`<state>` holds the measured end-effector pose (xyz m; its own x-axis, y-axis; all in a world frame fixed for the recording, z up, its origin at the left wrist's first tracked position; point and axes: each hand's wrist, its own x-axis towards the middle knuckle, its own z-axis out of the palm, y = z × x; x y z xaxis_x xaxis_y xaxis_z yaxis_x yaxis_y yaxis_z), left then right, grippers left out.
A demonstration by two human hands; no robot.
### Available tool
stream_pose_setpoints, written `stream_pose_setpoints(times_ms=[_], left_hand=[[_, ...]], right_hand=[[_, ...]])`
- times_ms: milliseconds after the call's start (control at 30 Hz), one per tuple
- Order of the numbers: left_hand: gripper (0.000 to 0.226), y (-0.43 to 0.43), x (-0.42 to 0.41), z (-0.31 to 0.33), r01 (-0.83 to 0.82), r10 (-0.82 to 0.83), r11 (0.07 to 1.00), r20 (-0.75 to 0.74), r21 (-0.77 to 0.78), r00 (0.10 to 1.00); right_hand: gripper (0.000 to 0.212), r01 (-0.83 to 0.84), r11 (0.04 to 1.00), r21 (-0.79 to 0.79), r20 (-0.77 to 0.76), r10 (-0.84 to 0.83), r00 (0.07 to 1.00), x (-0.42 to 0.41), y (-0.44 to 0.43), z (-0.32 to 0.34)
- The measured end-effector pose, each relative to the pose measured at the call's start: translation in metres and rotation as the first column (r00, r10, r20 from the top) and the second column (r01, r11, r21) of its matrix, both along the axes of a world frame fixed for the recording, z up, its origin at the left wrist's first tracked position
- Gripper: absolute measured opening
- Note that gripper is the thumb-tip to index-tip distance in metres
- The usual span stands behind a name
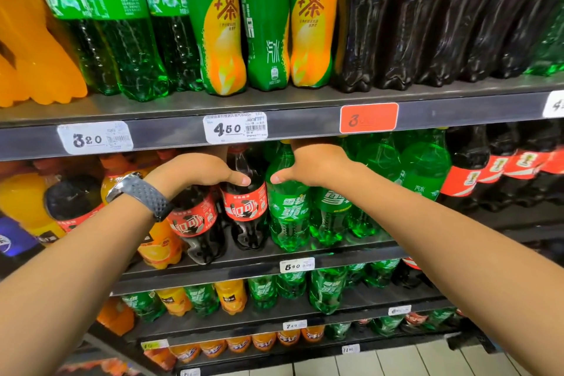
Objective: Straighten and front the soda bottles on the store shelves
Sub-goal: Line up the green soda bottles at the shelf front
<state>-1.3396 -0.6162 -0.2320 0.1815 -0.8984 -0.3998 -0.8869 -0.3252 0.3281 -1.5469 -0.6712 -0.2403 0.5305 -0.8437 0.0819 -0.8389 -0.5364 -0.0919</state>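
On the second shelf [259, 262] stand cola bottles and green soda bottles. My left hand [195, 169], with a dark watch on its wrist, reaches in and grips a cola bottle [245, 207] with a red label, thumb across its front. My right hand [314, 163] grips the neck of a green soda bottle [288, 214] right beside it, thumb on the shoulder. The fingers of both hands are hidden behind the bottles. Another cola bottle [195, 223] leans to the left, in front of my left wrist.
The top shelf [183, 131] carries tall orange, green and dark cola bottles, with price tags on its rail. More green bottles [424, 168] and red-labelled cola bottles [476, 174] fill the right of the second shelf. Lower shelves hold small green and orange bottles. White floor tiles show at the bottom right.
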Motion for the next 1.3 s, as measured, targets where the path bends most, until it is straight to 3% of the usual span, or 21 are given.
stream_pose_setpoints(times_ms=[67, 133, 233, 300, 367, 533, 767, 967, 1100, 1167, 1300], left_hand=[[0.068, 0.001, -0.002, 0.000, 0.004, -0.002, 0.999, 0.050, -0.036, 0.999], [0.053, 0.005, -0.008, 0.001, 0.030, -0.009, 0.995, 0.224, -0.090, 0.974], [0.052, 0.011, -0.018, 0.002, 0.171, -0.064, 0.942, 0.345, -0.290, 0.936], [0.070, 0.011, -0.026, 0.001, 0.299, -0.160, 0.871, 0.350, -0.390, 0.923], [0.089, 0.006, -0.038, 0.001, 0.349, -0.227, 0.851, 0.325, -0.393, 0.918], [0.086, -0.010, -0.070, 0.000, 0.339, -0.266, 0.865, 0.234, -0.370, 0.935], [0.083, -0.022, -0.087, -0.004, 0.191, -0.099, 0.945, 0.323, -0.266, 0.941], [0.080, -0.019, -0.094, -0.001, 0.188, -0.079, 0.935, 0.341, -0.302, 0.937], [0.072, -0.016, -0.106, -0.003, 0.207, -0.030, 0.901, 0.423, -0.381, 0.906], [0.059, -0.016, -0.122, -0.004, 0.246, 0.008, 0.845, 0.471, -0.474, 0.882], [0.056, -0.023, -0.162, -0.008, 0.305, 0.012, 0.725, 0.454, -0.617, 0.891]], right_hand=[[0.083, -0.043, 0.999, 0.001, -0.005, 0.043, 0.999, -0.005, 0.000, 0.002], [0.080, -0.109, 0.994, -0.024, 0.008, 0.109, 0.994, -0.017, 0.001, 0.006], [0.060, -0.183, 0.960, -0.212, -0.022, 0.182, 0.983, -0.040, -0.002, 0.012], [0.063, -0.165, 0.967, -0.193, -0.133, 0.141, 0.981, -0.057, -0.009, 0.014], [0.073, -0.133, 0.987, -0.095, -0.200, 0.112, 0.973, -0.070, -0.018, 0.016], [0.070, -0.114, 0.993, 0.044, -0.082, 0.117, 0.990, -0.081, -0.026, 0.016], [0.085, -0.073, 0.995, 0.069, -0.022, 0.074, 0.997, -0.079, -0.032, 0.010], [0.085, -0.174, 0.985, -0.019, 0.051, 0.175, 0.983, -0.093, -0.030, 0.006], [0.052, -0.238, 0.915, -0.325, -0.032, 0.241, 0.970, -0.139, -0.030, 0.008], [0.045, -0.244, 0.867, -0.434, -0.069, 0.237, 0.969, -0.169, -0.033, 0.009], [0.039, -0.110, 0.885, -0.452, -0.047, 0.100, 0.994, -0.218, -0.044, 0.005]])
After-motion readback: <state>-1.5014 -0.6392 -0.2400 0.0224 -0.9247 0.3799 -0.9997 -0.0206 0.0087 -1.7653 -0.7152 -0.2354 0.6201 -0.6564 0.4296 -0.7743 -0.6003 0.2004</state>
